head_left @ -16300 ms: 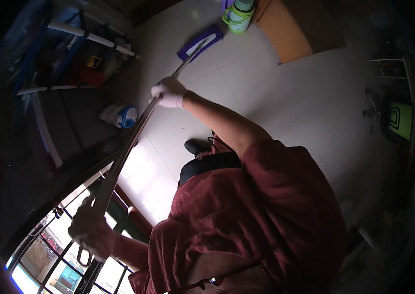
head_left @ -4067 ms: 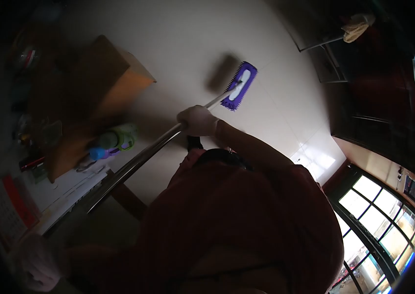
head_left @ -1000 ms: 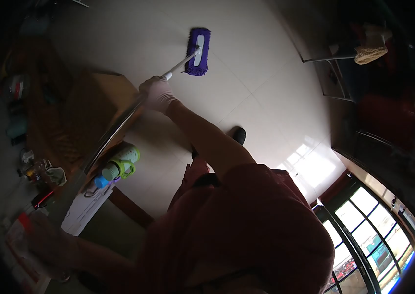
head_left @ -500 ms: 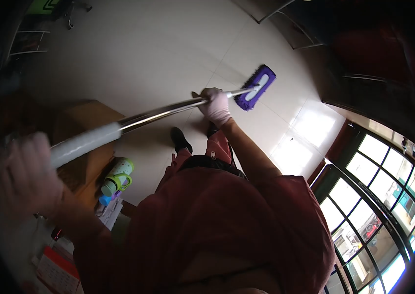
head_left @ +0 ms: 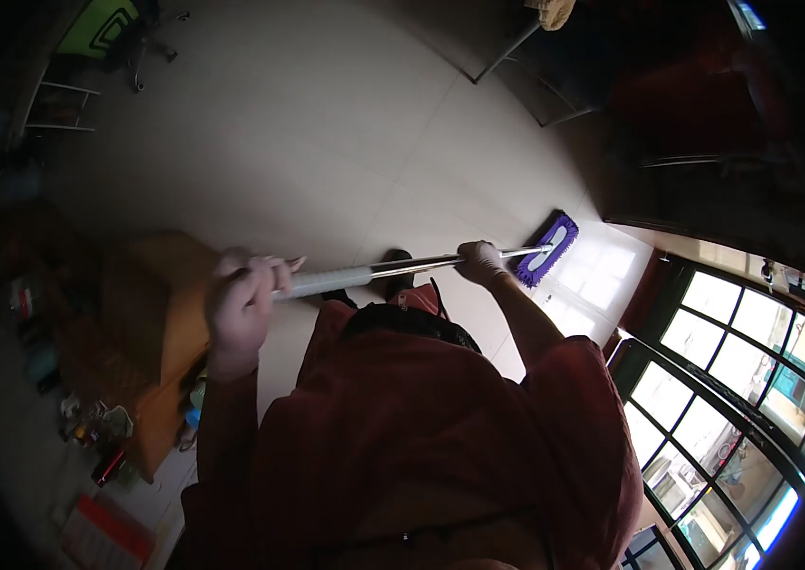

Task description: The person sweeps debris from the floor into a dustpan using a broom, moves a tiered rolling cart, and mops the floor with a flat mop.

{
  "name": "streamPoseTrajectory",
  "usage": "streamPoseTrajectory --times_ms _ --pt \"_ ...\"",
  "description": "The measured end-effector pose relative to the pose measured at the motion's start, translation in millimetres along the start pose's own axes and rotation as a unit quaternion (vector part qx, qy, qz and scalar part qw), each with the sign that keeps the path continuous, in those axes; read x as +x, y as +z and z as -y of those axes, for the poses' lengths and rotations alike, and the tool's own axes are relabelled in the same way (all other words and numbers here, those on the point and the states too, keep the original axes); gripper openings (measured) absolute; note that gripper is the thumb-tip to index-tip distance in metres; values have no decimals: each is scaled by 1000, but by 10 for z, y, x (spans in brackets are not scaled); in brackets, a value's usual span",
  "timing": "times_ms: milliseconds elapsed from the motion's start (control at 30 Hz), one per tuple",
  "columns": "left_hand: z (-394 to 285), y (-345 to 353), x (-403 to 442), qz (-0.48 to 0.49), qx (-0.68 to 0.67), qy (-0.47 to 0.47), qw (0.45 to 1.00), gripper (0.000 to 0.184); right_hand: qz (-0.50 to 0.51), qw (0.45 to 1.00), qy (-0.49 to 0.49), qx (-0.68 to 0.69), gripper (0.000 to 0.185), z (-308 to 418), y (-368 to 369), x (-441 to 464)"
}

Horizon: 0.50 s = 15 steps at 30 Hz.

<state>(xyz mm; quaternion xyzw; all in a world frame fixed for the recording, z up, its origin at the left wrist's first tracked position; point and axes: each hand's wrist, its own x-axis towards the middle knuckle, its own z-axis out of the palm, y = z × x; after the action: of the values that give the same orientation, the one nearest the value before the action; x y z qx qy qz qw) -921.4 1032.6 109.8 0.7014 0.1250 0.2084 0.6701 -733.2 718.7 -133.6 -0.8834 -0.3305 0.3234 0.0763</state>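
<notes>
A mop point(head_left: 549, 255) with a shaggy purple head and a metal pole lies across my front. Its head rests on the pale tiled floor, to the right of my feet. My left hand point(head_left: 243, 309), in a thin pale glove, is wrapped around the light grey grip at the pole's upper end. Lower down, nearer the mop head, my right hand point(head_left: 481, 262) is closed around the metal part of the pole; a pale glove covers it too.
Left of me stands a brown cardboard box point(head_left: 184, 294) beside several cluttered items. A green swivel chair point(head_left: 103, 27) is at the far upper left. Dark furniture with metal legs point(head_left: 509, 49) is at upper right. Barred windows point(head_left: 716, 399) line the right side.
The mop head has moved to the right and nearer to the windows. Both hands have shifted right along with the pole, the left hand by the larger distance.
</notes>
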Motion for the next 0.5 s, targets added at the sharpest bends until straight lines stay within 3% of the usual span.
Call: streamPoseTrajectory --times_ms 33,67,100,133,167,200,233,300,367,500 --pt "-89 -147 -46 -78 -154 -62 983 14 3 1000 -24 -4 26 167 -56 38" --pt "-231 -342 -91 -151 -303 -122 933 14 20 999 -40 8 25 373 -125 97" --pt "-434 -597 -130 -115 -274 -94 950 11 35 998 -55 20 25 597 -190 160" --pt "-558 -891 -172 -91 -81 -61 991 14 33 993 -107 29 24 900 -275 331" --pt "-687 -1187 -214 -84 117 -23 989 17 33 986 -160 42 24 1174 -323 436" --pt "-758 -1429 -319 -87 465 9 881 15 61 984 -163 36 24 1459 -455 516" --pt "-819 -1666 -438 -83 751 35 654 15 88 982 -165 30 25 1753 -602 585" --pt "-925 -2145 -678 -76 964 23 255 17 131 974 -183 7 26 2323 -755 796" --pt "-1010 -2559 -968 -85 992 -44 87 15 144 966 -215 13 27 2836 -850 984" --pt "-1343 -2822 -1228 -164 977 -53 126 16 103 927 -359 27 26 3798 -819 1357"
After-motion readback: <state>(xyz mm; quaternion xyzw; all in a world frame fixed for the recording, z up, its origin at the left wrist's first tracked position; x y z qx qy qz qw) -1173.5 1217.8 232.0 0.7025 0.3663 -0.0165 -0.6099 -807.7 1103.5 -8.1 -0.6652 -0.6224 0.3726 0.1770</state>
